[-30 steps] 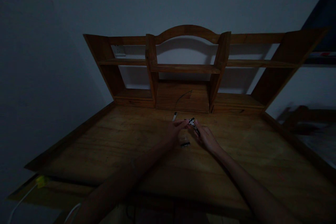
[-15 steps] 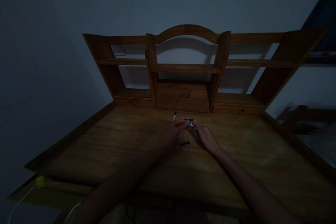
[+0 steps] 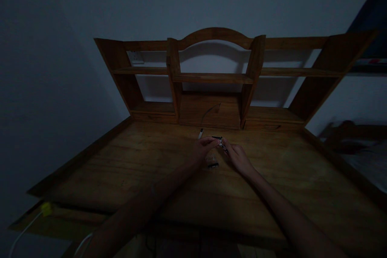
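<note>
Over the middle of the desk, both of my hands are closed around a small black and silver object (image 3: 223, 146), too dark and small to name. My left hand (image 3: 204, 147) pinches it from the left, with the thumb and fingertips at its upper end. From the right, my right hand (image 3: 238, 158) grips its lower side. Just below the hands lies a small clear item with a black strip (image 3: 213, 165). A slim white stick with a dark tip (image 3: 200, 133) rests behind my left hand.
The wooden desk (image 3: 127, 161) carries an open shelf unit (image 3: 211, 78) at its back, against the wall. A thin dark line (image 3: 210, 109) shows before the shelf's middle panel. At the front left is a yellow piece (image 3: 46, 209) with a white cable.
My left thumb and fingers have shifted slightly to the right over the black and silver object, covering more of it. My right hand has barely moved.
</note>
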Available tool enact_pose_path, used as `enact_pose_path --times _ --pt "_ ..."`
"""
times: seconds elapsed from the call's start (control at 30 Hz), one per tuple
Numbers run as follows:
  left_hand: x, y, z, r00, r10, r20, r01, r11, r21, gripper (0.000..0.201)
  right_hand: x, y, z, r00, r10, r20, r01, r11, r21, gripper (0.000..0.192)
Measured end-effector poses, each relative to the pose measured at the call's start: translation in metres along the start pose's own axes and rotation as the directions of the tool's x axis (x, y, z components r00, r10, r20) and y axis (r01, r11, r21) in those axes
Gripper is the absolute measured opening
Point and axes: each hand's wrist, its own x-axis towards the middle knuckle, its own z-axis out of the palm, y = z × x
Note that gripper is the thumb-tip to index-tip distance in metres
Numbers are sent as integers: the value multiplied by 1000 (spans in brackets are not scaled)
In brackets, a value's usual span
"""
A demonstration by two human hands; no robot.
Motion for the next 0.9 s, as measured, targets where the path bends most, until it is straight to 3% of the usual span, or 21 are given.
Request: enact_pose_path --times 0.53,0.9 --pt "-2 1 0 998 57 -27 -55 996 76 30 2 7 0 1000 -1 6 1 999 -39 54" --pt "-3 0 -2 1000 11 7 -12 999 44 34 3 9 1 1000 -4 9 4 1000 -21 54"
